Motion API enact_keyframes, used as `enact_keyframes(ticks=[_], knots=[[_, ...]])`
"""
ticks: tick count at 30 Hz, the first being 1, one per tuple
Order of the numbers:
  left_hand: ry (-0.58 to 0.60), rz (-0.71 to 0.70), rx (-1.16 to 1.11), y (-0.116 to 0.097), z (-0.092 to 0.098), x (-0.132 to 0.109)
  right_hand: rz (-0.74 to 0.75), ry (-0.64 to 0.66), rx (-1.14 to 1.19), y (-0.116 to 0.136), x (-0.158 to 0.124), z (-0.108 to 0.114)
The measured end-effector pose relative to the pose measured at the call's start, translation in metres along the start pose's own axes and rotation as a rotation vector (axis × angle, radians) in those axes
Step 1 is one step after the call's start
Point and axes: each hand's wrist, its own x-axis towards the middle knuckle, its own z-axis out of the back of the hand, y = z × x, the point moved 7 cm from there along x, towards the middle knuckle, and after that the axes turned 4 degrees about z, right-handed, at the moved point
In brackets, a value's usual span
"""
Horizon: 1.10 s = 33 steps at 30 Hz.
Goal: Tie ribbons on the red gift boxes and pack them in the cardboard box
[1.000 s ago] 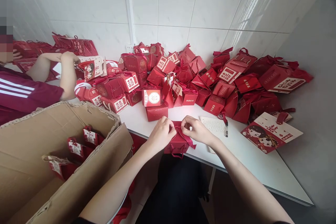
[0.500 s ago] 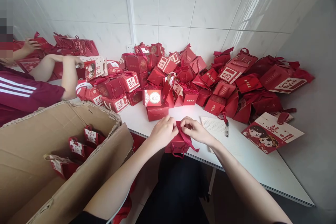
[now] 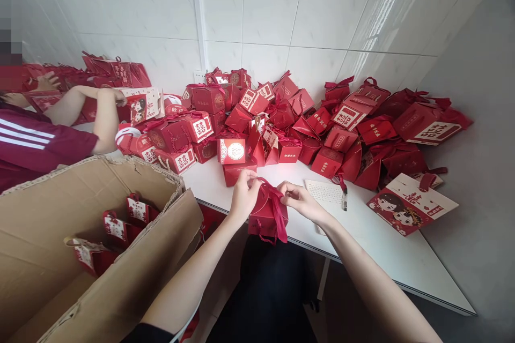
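A small red gift box [image 3: 263, 217] with a red ribbon [image 3: 278, 213] sits at the near edge of the white table [image 3: 386, 246]. My left hand [image 3: 244, 194] grips its top left side, fingers closed on the box. My right hand [image 3: 298, 199] pinches the ribbon at the box's top right. The ribbon's loose end hangs down the front of the box.
A heap of red gift boxes [image 3: 281, 123] fills the back of the table. A notepad [image 3: 328, 193] with a pen [image 3: 345, 198] lies right of my hands, a printed card bag [image 3: 410, 203] beyond. An open cardboard box [image 3: 80, 236] holding red boxes stands left. A person's arm [image 3: 88, 112] works at far left.
The box has been lifted and turned slightly toward me, and the ribbon end now hangs down its front. My hands have moved a little apart. The other person's far hand has shifted.
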Motion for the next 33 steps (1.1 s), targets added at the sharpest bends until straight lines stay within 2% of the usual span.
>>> enact_keyframes(ticks=[5,8,14,16,19,22,28,33], knots=[[0.093,0.034,-0.141,0.000,-0.005,-0.002,-0.018,-0.022,0.090,-0.002,0.000,0.001],[0.141,0.017,-0.148,-0.001,-0.007,-0.003,-0.017,-0.031,0.111,-0.003,0.000,0.000],[-0.043,-0.012,-0.068,0.005,0.006,0.000,0.052,-0.012,0.244,0.000,-0.003,-0.003],[-0.041,0.022,-0.128,0.008,0.006,0.000,0.036,-0.058,0.142,0.001,-0.005,-0.003],[-0.021,0.086,-0.260,0.011,0.004,-0.001,0.023,-0.140,-0.181,0.008,-0.006,-0.004],[-0.040,0.117,-0.336,0.013,0.006,0.000,0.056,-0.156,-0.412,0.014,-0.004,-0.006],[-0.064,0.256,-0.502,0.023,0.012,0.001,0.033,-0.141,-0.235,-0.004,-0.001,0.001],[-0.124,0.418,-0.605,0.040,0.014,0.002,0.082,-0.111,-0.248,-0.004,-0.004,-0.001]])
